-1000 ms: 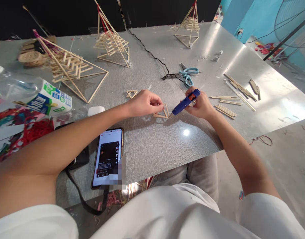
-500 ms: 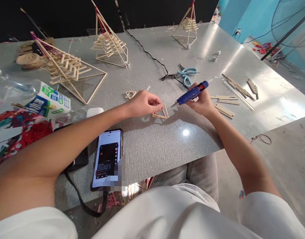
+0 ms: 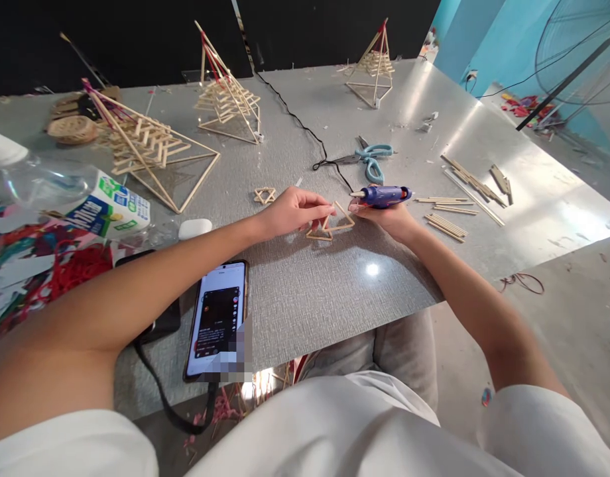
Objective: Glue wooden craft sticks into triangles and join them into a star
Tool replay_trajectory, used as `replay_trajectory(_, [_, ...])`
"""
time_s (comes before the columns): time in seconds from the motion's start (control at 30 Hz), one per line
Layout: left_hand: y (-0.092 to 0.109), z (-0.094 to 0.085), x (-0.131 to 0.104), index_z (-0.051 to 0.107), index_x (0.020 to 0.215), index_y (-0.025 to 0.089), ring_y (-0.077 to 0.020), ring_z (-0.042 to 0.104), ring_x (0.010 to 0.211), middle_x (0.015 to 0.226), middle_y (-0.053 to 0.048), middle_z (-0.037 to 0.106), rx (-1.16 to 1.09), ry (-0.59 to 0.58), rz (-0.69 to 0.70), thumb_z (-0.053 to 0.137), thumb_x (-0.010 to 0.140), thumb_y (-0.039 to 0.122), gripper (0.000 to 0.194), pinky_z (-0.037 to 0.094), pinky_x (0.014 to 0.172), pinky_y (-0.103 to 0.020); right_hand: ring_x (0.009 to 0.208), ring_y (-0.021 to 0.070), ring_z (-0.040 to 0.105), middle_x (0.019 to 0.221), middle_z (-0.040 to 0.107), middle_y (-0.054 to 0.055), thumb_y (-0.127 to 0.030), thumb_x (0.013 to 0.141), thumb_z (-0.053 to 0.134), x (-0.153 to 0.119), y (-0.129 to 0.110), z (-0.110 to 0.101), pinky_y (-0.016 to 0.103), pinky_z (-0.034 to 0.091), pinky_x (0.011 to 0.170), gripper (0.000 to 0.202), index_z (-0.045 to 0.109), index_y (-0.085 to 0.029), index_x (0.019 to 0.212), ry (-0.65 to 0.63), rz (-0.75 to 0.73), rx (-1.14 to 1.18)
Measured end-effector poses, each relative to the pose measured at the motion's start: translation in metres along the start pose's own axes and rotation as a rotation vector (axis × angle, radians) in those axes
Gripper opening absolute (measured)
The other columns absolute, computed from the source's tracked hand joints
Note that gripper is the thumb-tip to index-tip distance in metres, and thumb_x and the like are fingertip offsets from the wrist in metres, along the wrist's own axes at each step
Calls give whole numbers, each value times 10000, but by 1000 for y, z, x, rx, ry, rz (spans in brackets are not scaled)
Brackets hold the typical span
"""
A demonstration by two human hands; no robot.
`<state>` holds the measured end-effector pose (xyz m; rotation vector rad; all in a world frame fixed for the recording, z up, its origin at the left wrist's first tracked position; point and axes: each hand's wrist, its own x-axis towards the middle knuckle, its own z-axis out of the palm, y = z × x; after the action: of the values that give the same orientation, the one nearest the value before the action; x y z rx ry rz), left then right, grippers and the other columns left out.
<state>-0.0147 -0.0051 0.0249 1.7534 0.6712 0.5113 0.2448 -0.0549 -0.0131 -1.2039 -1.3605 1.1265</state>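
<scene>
My left hand [image 3: 291,209] pinches a small triangle of wooden sticks [image 3: 335,225] at its left side, and the triangle is tilted up off a second stick triangle lying flat on the grey table [image 3: 309,291]. My right hand [image 3: 387,215] touches the triangle's right corner with its fingertips while it grips a blue glue gun [image 3: 382,195], which lies level and points left. A small stick star [image 3: 264,195] lies just left of my left hand.
Three stick pyramids [image 3: 150,149] [image 3: 229,99] [image 3: 374,69] stand at the back. Blue scissors [image 3: 372,159] and a black cord [image 3: 305,129] lie behind my hands, loose sticks [image 3: 449,215] to the right. A phone [image 3: 216,318], a water bottle [image 3: 61,192] and red scraps are at the left.
My right hand swung the glue gun away from the triangle's corner and turned it level. Both hands now lift one stick triangle up on edge.
</scene>
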Motion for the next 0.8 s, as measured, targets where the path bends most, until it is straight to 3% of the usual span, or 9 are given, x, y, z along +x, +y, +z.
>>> replay_trajectory(0.13, [-1, 2, 0, 827, 969, 132, -107, 578, 585, 721, -45, 719, -37, 0, 19, 807, 944, 412, 282, 438, 495, -195, 934, 232, 707, 957, 794, 29, -545, 650, 1015, 0, 1, -1, 441, 589, 1012, 437, 777, -248, 864, -67, 20, 25])
replay_trajectory(0.3, [-4, 7, 0, 832, 977, 135, -97, 576, 573, 797, -71, 776, -56, -23, 22, 822, 955, 421, 287, 425, 485, -199, 825, 208, 674, 857, 770, 15, -558, 652, 1012, 0, 4, 0, 414, 614, 892, 413, 775, -249, 789, -34, 25, 8])
replay_trajectory(0.43, [-4, 9, 0, 840, 992, 139, -97, 569, 578, 775, -62, 761, -39, -20, 18, 831, 953, 443, 307, 428, 501, -201, 869, 235, 722, 896, 808, 32, -541, 650, 1020, -1, 1, 0, 447, 632, 948, 395, 807, -253, 815, -97, 51, -5])
replay_trajectory(0.67, [-4, 11, 0, 842, 971, 135, -93, 580, 584, 790, -61, 768, -40, -28, 57, 772, 996, 417, 291, 440, 509, -193, 841, 208, 706, 859, 764, 13, -483, 603, 1064, -1, 1, -1, 407, 611, 894, 455, 723, -238, 777, -120, 57, 12])
replay_trajectory(0.8, [-7, 8, 1, 838, 1059, 124, -112, 654, 621, 875, -96, 820, -105, -22, 18, 703, 993, 276, 214, 452, 502, -193, 804, 168, 660, 822, 713, -19, -479, 580, 1082, 1, 3, 0, 362, 559, 841, 550, 619, -243, 761, -26, 50, 112])
